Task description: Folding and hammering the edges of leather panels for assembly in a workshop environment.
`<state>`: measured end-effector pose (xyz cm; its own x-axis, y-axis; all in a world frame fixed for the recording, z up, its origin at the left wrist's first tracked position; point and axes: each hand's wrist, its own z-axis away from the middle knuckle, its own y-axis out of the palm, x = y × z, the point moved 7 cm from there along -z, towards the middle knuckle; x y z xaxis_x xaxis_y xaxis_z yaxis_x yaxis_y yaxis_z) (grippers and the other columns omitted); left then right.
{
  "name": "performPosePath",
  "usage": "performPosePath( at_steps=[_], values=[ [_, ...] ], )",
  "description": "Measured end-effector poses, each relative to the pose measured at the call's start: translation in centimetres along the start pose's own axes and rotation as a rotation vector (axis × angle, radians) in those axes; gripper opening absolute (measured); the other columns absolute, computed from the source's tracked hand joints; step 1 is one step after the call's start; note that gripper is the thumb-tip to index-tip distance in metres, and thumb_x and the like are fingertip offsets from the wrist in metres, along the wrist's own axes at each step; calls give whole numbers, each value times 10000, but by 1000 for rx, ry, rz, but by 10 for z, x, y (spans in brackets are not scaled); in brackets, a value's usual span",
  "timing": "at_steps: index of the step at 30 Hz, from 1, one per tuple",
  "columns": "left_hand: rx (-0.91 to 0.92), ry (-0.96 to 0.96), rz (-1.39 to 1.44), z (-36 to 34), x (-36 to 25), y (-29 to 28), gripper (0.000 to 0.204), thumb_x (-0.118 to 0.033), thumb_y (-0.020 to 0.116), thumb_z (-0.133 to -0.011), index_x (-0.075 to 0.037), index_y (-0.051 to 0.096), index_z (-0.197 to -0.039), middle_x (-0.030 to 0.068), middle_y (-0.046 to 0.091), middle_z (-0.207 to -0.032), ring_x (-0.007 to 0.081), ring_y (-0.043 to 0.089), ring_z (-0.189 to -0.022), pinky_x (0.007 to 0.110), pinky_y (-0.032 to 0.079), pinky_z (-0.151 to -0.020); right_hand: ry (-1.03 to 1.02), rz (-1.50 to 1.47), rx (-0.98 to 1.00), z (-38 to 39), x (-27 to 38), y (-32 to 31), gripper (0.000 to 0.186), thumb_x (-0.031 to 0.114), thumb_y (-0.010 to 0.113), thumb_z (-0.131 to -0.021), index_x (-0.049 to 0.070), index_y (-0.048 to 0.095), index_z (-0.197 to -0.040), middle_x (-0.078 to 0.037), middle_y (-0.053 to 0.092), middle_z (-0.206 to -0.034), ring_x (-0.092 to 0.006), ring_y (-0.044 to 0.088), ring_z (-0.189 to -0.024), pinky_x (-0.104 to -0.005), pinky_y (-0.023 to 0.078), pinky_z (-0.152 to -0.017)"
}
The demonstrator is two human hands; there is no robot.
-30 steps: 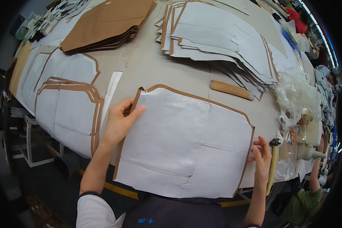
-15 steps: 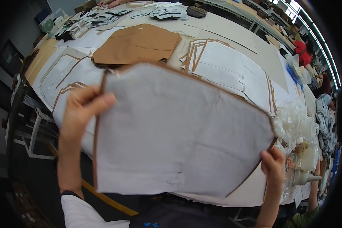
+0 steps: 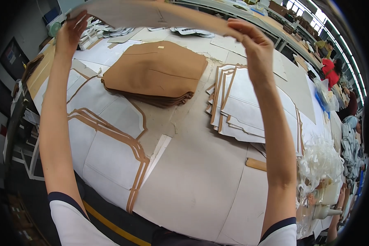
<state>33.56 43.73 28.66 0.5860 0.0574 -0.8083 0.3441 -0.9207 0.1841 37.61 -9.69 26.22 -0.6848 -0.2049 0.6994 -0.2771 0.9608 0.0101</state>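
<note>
A large flat panel [image 3: 131, 14], white-faced with brown edging, is stretched between my raised hands at the top of the view; its far part runs out of the picture. My left hand [image 3: 71, 35] grips its left end, and my right hand [image 3: 256, 47] pinches the right end. Below it on the table lies a thick stack of brown panels [image 3: 151, 71]. White-faced panels with brown borders [image 3: 110, 153] overlap at the left. Another pile of such panels [image 3: 250, 100] sits at the right, partly behind my right forearm.
A small brown strip [image 3: 256, 164] lies near my right forearm. Crumpled clear plastic [image 3: 322, 160] and a pale bottle with a spout [image 3: 326, 212] stand along the right side. Grey-white pieces [image 3: 192, 32] are piled at the far edge. Other people work at the far right.
Both hands have lifted the panel up and away from me, from in front of my body to the top of the view. The table and piles beneath are now uncovered.
</note>
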Motion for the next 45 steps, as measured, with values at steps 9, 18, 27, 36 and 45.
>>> performPosePath(
  at_steps=[9, 18, 27, 36, 45],
  values=[
    [-510, -512, 550, 120, 236, -80, 409, -271, 554, -1047, 16, 645, -1324, 141, 688, -1317, 301, 664, -1203, 426, 541, -1056, 341, 138, 132, 106, -165, 63, 318, -122, 497, -870, -46, 778, -998, -104, 711, -1248, -215, 663, -1179, -328, 505, -1054],
    [-468, -526, 183, 139, 280, -113, 465, -27, 792, -879, 36, 648, -1316, 131, 721, -1212, 240, 689, -1130, 345, 555, -977, 481, 67, 20, 114, -183, 67, 363, -115, 450, -883, -39, 759, -1058, -74, 737, -1193, -185, 658, -1174, -322, 503, -1029],
    [-574, -601, -10, 149, 259, -124, 380, -48, 752, -910, 34, 661, -1270, 144, 726, -1195, 257, 702, -1091, 371, 546, -978, 365, 460, 91, 142, -131, 32, 247, -36, 570, -940, 6, 754, -1100, -133, 734, -1140, -269, 692, -1021, -347, 522, -912],
    [-536, -772, 201, 205, 240, -139, 562, -114, 647, -1004, 105, 422, -1470, 252, 462, -1517, 368, 548, -1362, 449, 517, -1154, 163, 1165, 103, 246, 19, -167, 136, 27, 708, -913, 39, 740, -1045, -92, 696, -1141, -302, 619, -1102, -416, 486, -926],
    [-525, -862, 319, 240, 250, -4, 579, -152, 714, -976, 54, 436, -1440, 226, 507, -1468, 344, 543, -1360, 476, 527, -1121, 215, 1110, 105, 266, 20, -197, 218, 76, 749, -891, 25, 723, -1101, -111, 666, -1222, -329, 615, -1145, -427, 500, -976]
  ],
)
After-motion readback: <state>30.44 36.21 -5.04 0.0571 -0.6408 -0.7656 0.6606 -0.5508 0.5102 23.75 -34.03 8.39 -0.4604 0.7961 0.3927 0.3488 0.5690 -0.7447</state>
